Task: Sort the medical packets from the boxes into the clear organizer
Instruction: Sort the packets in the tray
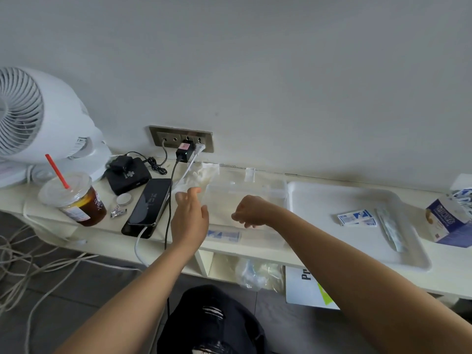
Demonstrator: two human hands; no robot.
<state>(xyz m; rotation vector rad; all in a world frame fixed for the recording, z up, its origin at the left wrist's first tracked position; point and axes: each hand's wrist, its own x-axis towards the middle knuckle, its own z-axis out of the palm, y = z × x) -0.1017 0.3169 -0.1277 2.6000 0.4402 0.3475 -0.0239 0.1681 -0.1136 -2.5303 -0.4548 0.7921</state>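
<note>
L hand (189,215) lay open at the left edge of the organizer (278,192); R hand (251,212) curled over its front, grip unclear. One blue packet (224,235) sat inside, more packets (357,218) on tray (332,198), box (445,221) at right.

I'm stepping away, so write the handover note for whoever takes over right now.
Left hand: open, at the left end of the organizer; contact unclear.
Right hand: fingers curled over the organizer; whether they hold anything is hidden.
Done: one blue-and-white packet seems to lie in the organizer's near part.
Left: small packets and a long packet lie on the tray; the box stands at the tray's right end.
</note>
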